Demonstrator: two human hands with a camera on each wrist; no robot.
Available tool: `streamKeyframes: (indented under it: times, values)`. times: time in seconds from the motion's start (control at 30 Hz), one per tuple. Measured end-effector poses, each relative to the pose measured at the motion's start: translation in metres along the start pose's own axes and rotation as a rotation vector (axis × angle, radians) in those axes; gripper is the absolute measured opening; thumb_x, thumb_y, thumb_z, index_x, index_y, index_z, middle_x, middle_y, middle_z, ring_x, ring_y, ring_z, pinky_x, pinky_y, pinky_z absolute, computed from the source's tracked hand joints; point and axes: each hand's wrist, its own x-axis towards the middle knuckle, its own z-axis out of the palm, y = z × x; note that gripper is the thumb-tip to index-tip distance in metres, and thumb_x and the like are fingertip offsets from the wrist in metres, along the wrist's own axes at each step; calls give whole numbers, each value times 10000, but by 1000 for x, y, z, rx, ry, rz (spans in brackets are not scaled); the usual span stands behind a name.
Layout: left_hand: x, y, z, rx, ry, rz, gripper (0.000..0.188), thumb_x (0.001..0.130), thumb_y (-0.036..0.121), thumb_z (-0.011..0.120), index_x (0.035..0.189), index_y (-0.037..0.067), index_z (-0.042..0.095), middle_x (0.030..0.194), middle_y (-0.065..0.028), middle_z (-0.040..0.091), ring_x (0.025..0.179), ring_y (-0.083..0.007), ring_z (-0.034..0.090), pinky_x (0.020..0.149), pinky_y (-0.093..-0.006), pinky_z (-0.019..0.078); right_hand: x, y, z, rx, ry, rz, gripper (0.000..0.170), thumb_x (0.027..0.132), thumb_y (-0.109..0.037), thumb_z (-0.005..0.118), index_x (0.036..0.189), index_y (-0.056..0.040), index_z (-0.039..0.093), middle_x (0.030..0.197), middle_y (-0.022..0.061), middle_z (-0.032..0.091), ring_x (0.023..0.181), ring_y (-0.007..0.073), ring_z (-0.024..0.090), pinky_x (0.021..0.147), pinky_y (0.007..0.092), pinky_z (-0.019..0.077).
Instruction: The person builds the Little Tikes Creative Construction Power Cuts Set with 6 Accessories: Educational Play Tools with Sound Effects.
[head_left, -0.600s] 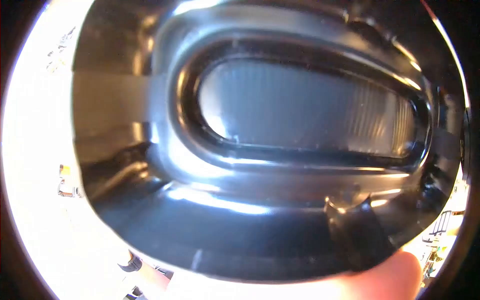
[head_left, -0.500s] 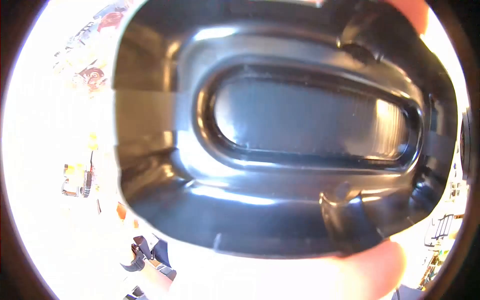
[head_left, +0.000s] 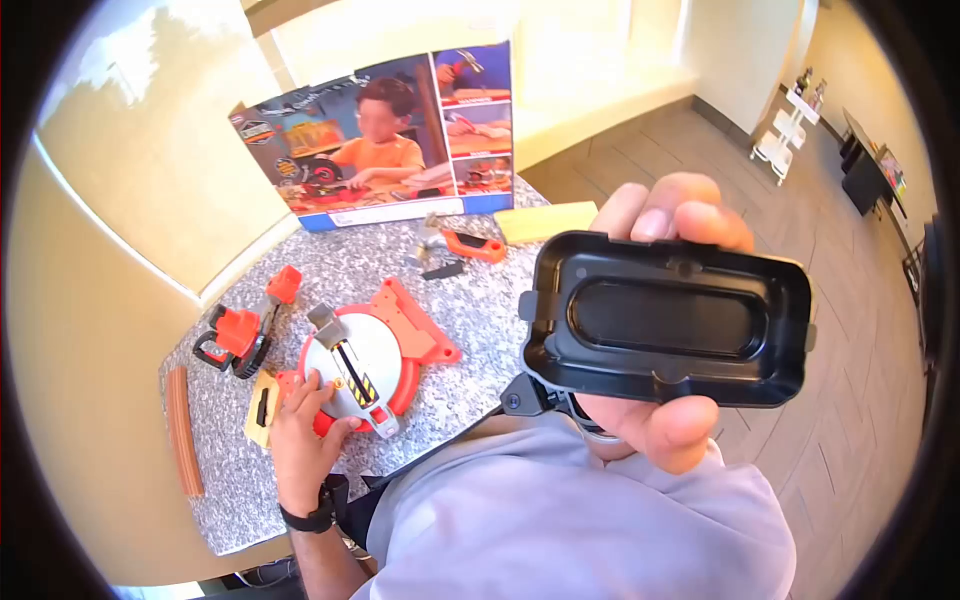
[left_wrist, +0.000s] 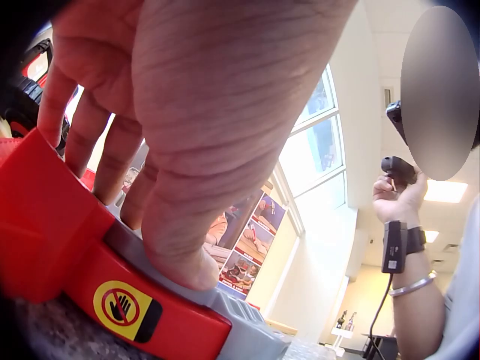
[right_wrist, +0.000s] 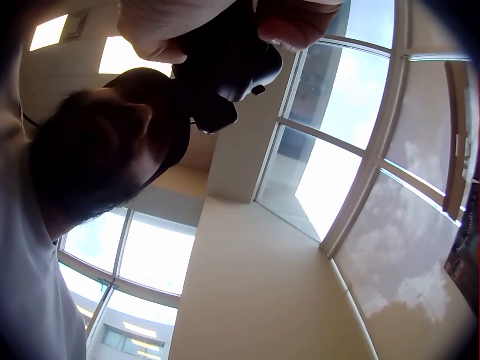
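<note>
In the head view my right hand [head_left: 680, 215] holds a shallow black plastic cover [head_left: 660, 320], its hollow side with an oblong recess facing me. Fingers lie along the top edge, the thumb along the bottom. The left wrist view shows this raised hand from below. My left hand [head_left: 300, 415] rests on the rim of a red and grey toy miter saw base [head_left: 370, 370]. Its thumb [left_wrist: 184, 259] lies across the grey part, beside a no-hands sticker [left_wrist: 120, 309], with the fingers reaching over the red rim. Hazard stripes mark the slotted round plate.
A red and black toy saw piece [head_left: 240, 335] lies left on the speckled table [head_left: 470, 330]. Behind are an orange-handled toy tool [head_left: 470, 247], a yellow board [head_left: 548, 222] and a large printed box [head_left: 375, 140]. A brown strip [head_left: 183, 430] lies along the left edge.
The black cover, which filled the head view, has moved away from the camera and to the right. The table and my left hand on the base are now plainly visible.
</note>
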Motion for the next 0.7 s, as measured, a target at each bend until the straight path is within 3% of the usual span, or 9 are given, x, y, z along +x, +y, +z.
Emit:
streamKeyframes:
  times: [0.03, 0.07, 0.13, 0.17, 0.2, 0.4, 0.6, 0.67, 0.7]
  values:
    - [50, -36, -2, 10, -3, 9, 588, 735, 253, 967, 1235, 8, 776, 1442, -243, 685, 1346, -436, 649, 1108, -477, 538, -3, 58, 31, 15, 87, 61, 991, 883, -624, 790, 1475, 117, 503, 1220, 175, 504, 889, 192, 482, 746, 300, 467]
    - [51, -38, -2, 13, 3, 26, 589, 736, 264, 966, 1234, 13, 776, 1441, -242, 685, 1339, -431, 654, 1100, -477, 543, -4, 54, 39, 37, 85, 52, 991, 883, -624, 790, 1475, 117, 503, 1220, 175, 504, 889, 192, 482, 746, 300, 467]
    - [54, -37, -4, 12, 22, 17, 590, 736, 276, 967, 1233, 20, 777, 1438, -239, 687, 1331, -425, 660, 1086, -476, 552, -3, 49, 53, -9, 226, 293, 960, 886, -600, 788, 1460, 119, 514, 1222, 176, 504, 902, 189, 488, 757, 295, 469]
    - [92, -56, -15, 5, 19, 19, 591, 736, 287, 967, 1232, 28, 779, 1434, -236, 688, 1322, -418, 667, 1072, -475, 561, 14, 111, 57, 106, -50, 69, 920, 894, -579, 797, 1454, 97, 519, 1218, 158, 496, 922, 185, 501, 776, 298, 487]
    - [104, -62, -20, 11, 34, 5, 591, 736, 287, 967, 1232, 28, 779, 1434, -236, 688, 1322, -418, 667, 1072, -475, 561, 11, 124, 59, 126, -53, 63, 920, 894, -579, 797, 1454, 97, 519, 1218, 158, 496, 922, 185, 501, 776, 298, 487]
    - [123, -94, -27, 16, 27, 7, 616, 738, 351, 965, 1257, 73, 785, 1428, -196, 701, 1335, -402, 662, 1056, -471, 576, -2, 133, 103, 120, -11, 418, 895, 878, -583, 843, 1450, 28, 526, 1199, 106, 457, 926, 165, 515, 781, 298, 501]
    - [118, -107, -31, 3, 2, -23, 610, 776, 360, 944, 1285, 69, 776, 1453, -198, 682, 1398, -408, 614, 1106, -485, 541, -12, 124, 128, 120, -35, 434, 899, 848, -622, 861, 1416, 1, 547, 1166, 86, 448, 911, 154, 509, 762, 281, 480]
    - [115, -107, -31, 1, 22, -4, 622, 742, 344, 969, 1259, 50, 786, 1422, -211, 702, 1278, -386, 694, 1075, -469, 563, -14, 124, 130, 141, -54, 414, 895, 848, -627, 859, 1414, -6, 550, 1157, 82, 444, 921, 153, 507, 761, 277, 471]
    - [108, -108, -31, 2, 18, -17, 621, 758, 360, 958, 1272, 59, 783, 1436, -190, 698, 1283, -373, 691, 1064, -458, 568, -15, 114, 136, 93, -53, 431, 852, 868, -630, 813, 1375, 9, 568, 1111, 105, 534, 979, 210, 521, 809, 337, 481]
